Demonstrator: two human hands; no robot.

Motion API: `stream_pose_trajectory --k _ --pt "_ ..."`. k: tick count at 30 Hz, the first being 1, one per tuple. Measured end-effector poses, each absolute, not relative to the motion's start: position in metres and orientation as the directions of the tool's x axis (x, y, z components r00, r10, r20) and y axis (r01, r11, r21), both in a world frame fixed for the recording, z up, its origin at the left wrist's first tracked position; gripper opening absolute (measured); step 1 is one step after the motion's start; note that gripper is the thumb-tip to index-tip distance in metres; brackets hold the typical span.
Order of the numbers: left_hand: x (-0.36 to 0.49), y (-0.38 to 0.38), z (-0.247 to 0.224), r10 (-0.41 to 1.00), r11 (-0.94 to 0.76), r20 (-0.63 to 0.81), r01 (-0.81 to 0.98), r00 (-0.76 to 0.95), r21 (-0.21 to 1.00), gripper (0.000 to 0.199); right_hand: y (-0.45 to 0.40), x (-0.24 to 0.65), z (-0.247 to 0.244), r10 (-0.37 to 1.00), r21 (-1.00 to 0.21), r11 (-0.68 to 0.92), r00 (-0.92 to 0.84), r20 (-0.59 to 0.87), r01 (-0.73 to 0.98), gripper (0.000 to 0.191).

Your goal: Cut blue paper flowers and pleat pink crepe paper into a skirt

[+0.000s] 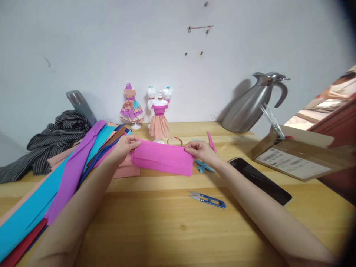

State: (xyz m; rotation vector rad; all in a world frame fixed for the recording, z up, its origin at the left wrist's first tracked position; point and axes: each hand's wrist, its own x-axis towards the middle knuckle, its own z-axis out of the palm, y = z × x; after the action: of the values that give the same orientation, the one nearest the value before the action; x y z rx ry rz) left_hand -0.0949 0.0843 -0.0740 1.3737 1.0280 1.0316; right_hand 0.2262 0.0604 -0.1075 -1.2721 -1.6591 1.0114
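A bright pink strip of crepe paper [164, 157] is stretched between my two hands above the wooden table. My left hand [126, 146] pinches its upper left corner, and my right hand [201, 150] pinches the upper right one. Behind the strip stands a small dress form [160, 118] in a pink top and pleated peach skirt. To its left is another dress form [131, 105] in a ruffled, many-coloured dress. Blue thread snips [207, 199] lie on the table in front of the strip. Light blue paper scraps [204, 167] lie beneath my right hand.
Long coloured paper strips [59, 181] spread across the left side, near a striped cloth [58, 137] and a flask [80, 105]. At right are a black phone [260, 180], a cardboard box [294, 157] and a steel jug [250, 105]. A bangle [175, 138] lies behind the strip.
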Motion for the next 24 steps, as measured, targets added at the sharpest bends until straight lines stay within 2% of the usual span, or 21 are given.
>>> stream_pose_trajectory --k 11,24 --pt "-0.091 0.081 -0.073 0.977 -0.007 -0.002 0.039 0.215 0.999 0.032 0.068 0.23 -0.096 0.971 -0.926 0.161 -0.223 0.087 0.341 0.033" --pt "-0.083 0.079 -0.073 0.984 -0.113 0.104 0.052 0.147 0.992 0.035 0.053 0.229 -0.088 0.979 -0.952 0.146 -0.178 0.1 0.269 0.037"
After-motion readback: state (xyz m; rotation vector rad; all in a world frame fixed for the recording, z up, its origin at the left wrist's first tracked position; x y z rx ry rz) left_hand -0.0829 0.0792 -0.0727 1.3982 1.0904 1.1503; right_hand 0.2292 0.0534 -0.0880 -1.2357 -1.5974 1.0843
